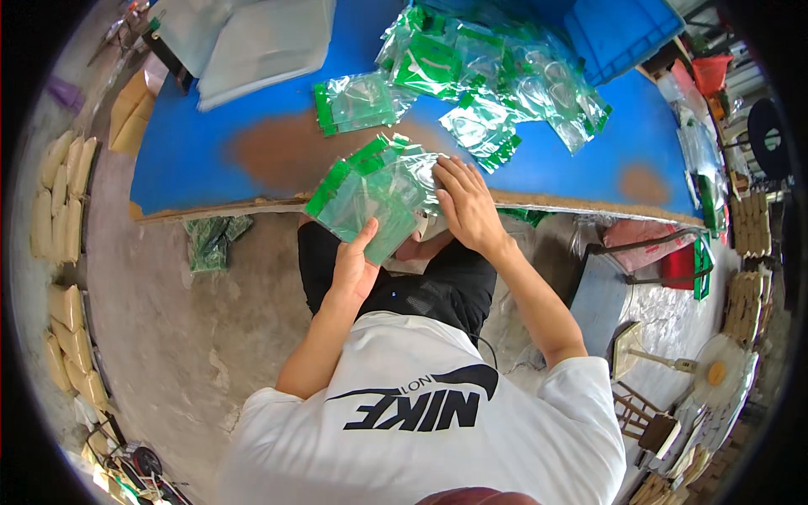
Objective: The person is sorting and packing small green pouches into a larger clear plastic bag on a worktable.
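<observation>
My left hand grips a small stack of clear plastic bags with green printed edges, thumb on top and fingers hidden underneath. The stack is held at the table's near edge, above my lap. My right hand lies over the stack's right end, its fingers stretched out and close together on the shiny plastic. Just beyond the stack, a few more green-edged bags lie flat on the blue table. A large loose heap of such bags spreads over the table's far right.
A pile of clear plastic sheets lies at the table's far left. At the far right stands a blue crate. A fan and a small wooden chair are on the floor to my right. Stacked tan sacks line the left side.
</observation>
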Demonstrator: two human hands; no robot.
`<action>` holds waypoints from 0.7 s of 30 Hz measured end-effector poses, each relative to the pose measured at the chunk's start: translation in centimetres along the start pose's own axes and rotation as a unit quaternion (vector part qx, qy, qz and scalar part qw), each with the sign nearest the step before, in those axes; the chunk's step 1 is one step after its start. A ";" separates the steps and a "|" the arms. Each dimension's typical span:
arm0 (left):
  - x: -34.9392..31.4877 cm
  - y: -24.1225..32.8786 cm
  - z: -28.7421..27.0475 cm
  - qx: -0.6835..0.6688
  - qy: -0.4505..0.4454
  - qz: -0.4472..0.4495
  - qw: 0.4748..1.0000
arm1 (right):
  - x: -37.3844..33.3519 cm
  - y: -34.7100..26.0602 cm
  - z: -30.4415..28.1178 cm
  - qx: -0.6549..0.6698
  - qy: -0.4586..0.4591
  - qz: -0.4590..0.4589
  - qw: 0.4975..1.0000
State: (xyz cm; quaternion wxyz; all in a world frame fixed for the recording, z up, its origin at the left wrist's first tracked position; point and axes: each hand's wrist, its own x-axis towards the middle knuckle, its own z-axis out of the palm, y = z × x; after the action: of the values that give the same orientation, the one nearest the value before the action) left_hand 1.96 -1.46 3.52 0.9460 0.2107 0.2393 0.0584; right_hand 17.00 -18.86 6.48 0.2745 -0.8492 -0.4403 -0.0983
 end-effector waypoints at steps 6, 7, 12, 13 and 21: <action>0.5 -1.6 0.0 0.043 -0.006 -0.010 0.999 | 1.4 -3.3 -0.7 0.100 -0.068 0.017 0.993; 0.6 -1.8 0.0 0.055 0.006 -0.009 0.998 | 2.5 -2.7 -1.2 0.111 -0.102 0.080 0.985; 0.1 0.2 -3.1 0.026 -0.028 -0.012 0.999 | 4.4 2.1 1.1 -0.161 0.073 0.109 0.978; -0.1 1.0 -3.7 0.021 -0.046 0.001 0.999 | 3.9 2.0 1.9 -0.193 0.052 0.050 0.979; 0.3 2.9 -3.7 0.168 -0.055 0.042 0.983 | 3.1 -3.6 0.1 0.315 -0.107 0.121 0.935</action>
State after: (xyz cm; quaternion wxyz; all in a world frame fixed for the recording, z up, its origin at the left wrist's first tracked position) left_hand 0.41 2.58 1.74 0.9056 0.3795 0.1839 0.0457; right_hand 15.94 -15.02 9.00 0.4887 -0.7716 -0.3694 0.1711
